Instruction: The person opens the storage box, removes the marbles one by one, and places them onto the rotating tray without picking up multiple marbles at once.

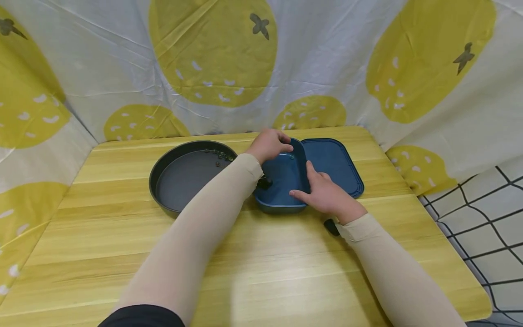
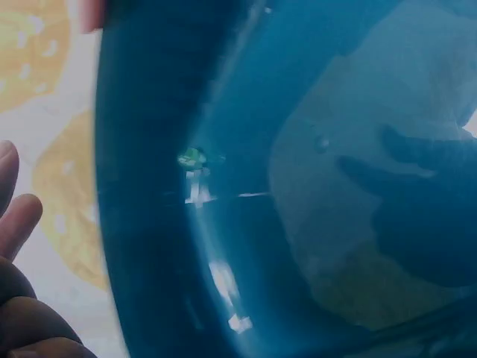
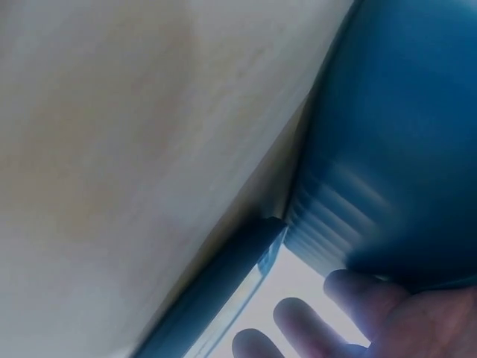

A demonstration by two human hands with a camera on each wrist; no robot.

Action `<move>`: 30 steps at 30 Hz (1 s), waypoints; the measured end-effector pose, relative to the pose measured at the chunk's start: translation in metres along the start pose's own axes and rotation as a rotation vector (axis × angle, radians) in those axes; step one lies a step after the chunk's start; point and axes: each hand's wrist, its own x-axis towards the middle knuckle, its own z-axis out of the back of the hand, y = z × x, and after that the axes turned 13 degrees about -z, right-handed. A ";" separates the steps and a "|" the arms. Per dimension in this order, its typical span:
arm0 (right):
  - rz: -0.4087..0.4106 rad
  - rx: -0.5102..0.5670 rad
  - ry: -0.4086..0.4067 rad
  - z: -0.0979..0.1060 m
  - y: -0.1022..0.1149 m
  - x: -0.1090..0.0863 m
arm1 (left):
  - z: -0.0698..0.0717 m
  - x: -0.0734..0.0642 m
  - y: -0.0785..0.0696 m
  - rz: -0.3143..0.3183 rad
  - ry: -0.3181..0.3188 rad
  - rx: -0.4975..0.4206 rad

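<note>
A deep blue rectangular container [image 1: 282, 181] stands on the table in front of me. My left hand [image 1: 269, 144] is over its far left part, fingers loosely bent. In the left wrist view the fingers [image 2: 21, 224] are spread away from the thumb with nothing seen between them. One small shiny green marble [image 2: 192, 158] lies inside, by the container's wall. My right hand [image 1: 328, 193] holds the near right corner, thumb over the rim and fingers along the outer wall. To the left is a round dark pan [image 1: 180, 175] with several small green marbles [image 1: 220, 156] at its far right side.
A blue lid [image 1: 333, 163] lies right of the container, against its side. Wooden table [image 1: 143, 259] carries everything. Behind it hangs a white curtain [image 1: 318, 54] with yellow fruit prints. A black wire grid [image 1: 482, 227] stands at the right edge.
</note>
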 end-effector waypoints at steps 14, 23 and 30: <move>0.000 0.004 -0.016 0.000 0.001 0.001 | -0.043 0.024 0.024 0.103 0.189 0.166; 0.008 0.008 -0.011 -0.002 -0.001 0.005 | -0.056 0.030 0.032 0.156 0.150 0.120; 0.010 0.006 -0.007 -0.002 -0.002 0.006 | -0.062 0.028 0.027 0.134 0.136 0.133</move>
